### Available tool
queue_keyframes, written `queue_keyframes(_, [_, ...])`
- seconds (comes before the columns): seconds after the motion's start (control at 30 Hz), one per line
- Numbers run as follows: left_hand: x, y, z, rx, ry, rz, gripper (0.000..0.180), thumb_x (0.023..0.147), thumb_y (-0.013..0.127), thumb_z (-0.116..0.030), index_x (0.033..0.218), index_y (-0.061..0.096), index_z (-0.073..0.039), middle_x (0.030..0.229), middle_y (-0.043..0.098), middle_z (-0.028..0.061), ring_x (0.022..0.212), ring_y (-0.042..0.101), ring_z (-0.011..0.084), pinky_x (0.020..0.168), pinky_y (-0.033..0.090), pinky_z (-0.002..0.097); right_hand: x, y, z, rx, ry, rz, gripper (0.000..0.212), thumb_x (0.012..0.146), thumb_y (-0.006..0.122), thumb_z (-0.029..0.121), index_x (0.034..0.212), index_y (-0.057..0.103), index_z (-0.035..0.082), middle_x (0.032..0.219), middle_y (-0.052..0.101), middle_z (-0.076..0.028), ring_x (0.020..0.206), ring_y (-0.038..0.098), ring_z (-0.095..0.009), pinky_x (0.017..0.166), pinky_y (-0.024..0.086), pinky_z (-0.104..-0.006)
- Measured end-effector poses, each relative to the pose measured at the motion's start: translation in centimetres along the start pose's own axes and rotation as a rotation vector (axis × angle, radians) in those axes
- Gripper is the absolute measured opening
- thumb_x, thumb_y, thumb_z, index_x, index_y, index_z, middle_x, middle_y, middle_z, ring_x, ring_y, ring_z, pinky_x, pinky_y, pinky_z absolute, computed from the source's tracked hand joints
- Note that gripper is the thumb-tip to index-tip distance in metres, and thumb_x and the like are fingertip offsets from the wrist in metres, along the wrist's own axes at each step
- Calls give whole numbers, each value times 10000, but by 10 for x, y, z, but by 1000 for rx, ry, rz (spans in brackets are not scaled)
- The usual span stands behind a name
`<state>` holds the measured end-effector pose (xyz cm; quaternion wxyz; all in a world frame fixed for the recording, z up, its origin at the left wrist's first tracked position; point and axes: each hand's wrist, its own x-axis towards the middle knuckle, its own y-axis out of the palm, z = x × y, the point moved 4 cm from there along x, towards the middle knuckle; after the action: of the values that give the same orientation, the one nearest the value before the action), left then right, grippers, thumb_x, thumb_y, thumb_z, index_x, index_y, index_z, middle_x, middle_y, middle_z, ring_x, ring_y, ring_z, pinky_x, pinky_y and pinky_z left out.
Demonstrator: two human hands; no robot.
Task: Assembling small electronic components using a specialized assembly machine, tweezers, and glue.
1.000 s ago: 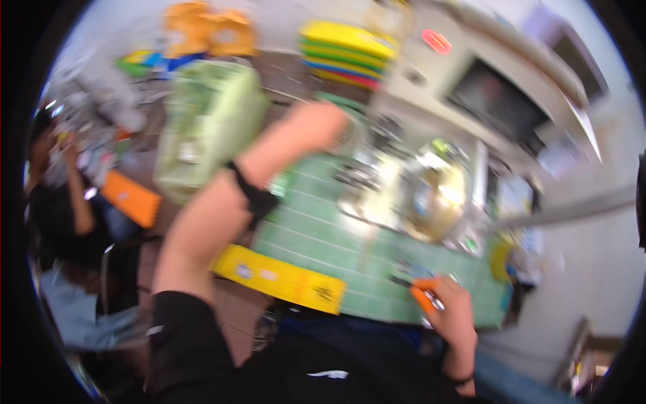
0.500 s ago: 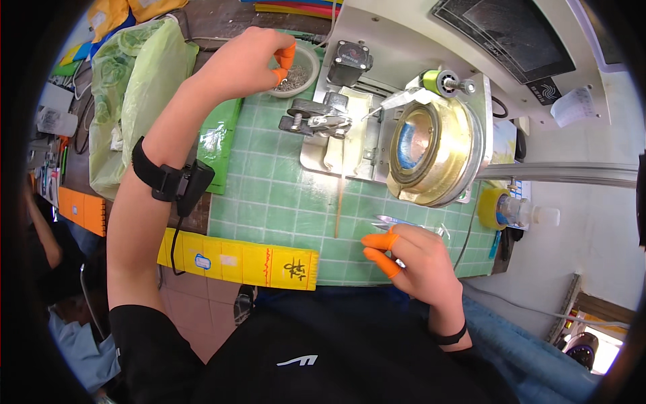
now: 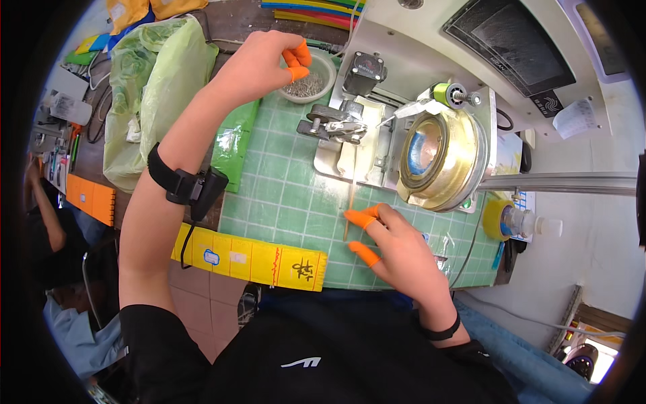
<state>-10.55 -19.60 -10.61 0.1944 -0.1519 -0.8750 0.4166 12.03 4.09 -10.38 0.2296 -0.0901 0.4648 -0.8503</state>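
Note:
My left hand (image 3: 264, 64), with orange finger cots on the fingertips, hangs over the rim of a round whitish bowl (image 3: 328, 81). In the bowl lie many small, thin metal pieces (image 3: 306, 87). Its fingers are drawn together; whatever is between them is too small to make out. My right hand (image 3: 407, 252) also wears orange finger cots. Its thumb and index finger are spread on either side of a thin brown stick (image 3: 346, 229) lying on the green gridded mat (image 3: 266, 195), and do not visibly grip it. The stick runs up to a clamp-like metal fixture (image 3: 340, 124).
A machine with a brass-coloured ring (image 3: 441, 161) and a dark screen (image 3: 508, 47) stands at the right back. Left are a pale green plastic bag (image 3: 161, 94) and a green folder (image 3: 232, 145). A yellow strip (image 3: 252, 259) lies along the near edge. A tape roll (image 3: 496, 219) sits at right.
My right hand has moved left toward the stick, its fingers opening wider. The pointed metal tool beside it is now mostly covered. My left hand stays at the bowl. The whole view has shifted slightly.

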Motion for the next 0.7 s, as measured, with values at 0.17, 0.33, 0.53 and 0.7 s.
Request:
queue_keyframes(0.17, [-1,-2,-1,-149,-162,49,203,894,695,-40,1093,732,-20,884,712,36,572,502,71,552,462,254,1,8,-4,35,-16,40,447,889,753,154,1294,608,30,1175,581,-152,1063,615,-353,899,542,-437])
queue_keyframes(0.33, [-6,3,1,-265,-226,43,182,928,646,-20,1087,734,-11,960,717,34,596,551,62,549,499,246,4,13,-4,62,-74,17,438,890,752,145,1277,599,7,1188,577,-156,1079,607,-361,916,535,-441])
queue_keyframes(0.53, [-6,6,0,-262,-226,38,180,926,637,-18,1085,722,-11,978,704,29,603,559,55,542,500,244,5,16,-2,106,-146,17,416,890,748,133,1254,598,-3,1181,580,-157,1078,607,-361,908,533,-443])
queue_keyframes(0.7, [-5,2,0,-265,-208,39,159,922,651,-30,1069,705,-3,952,701,25,617,570,48,549,505,242,6,17,-3,112,-145,21,414,890,745,130,1252,598,-6,1178,580,-160,1075,606,-364,915,528,-444])
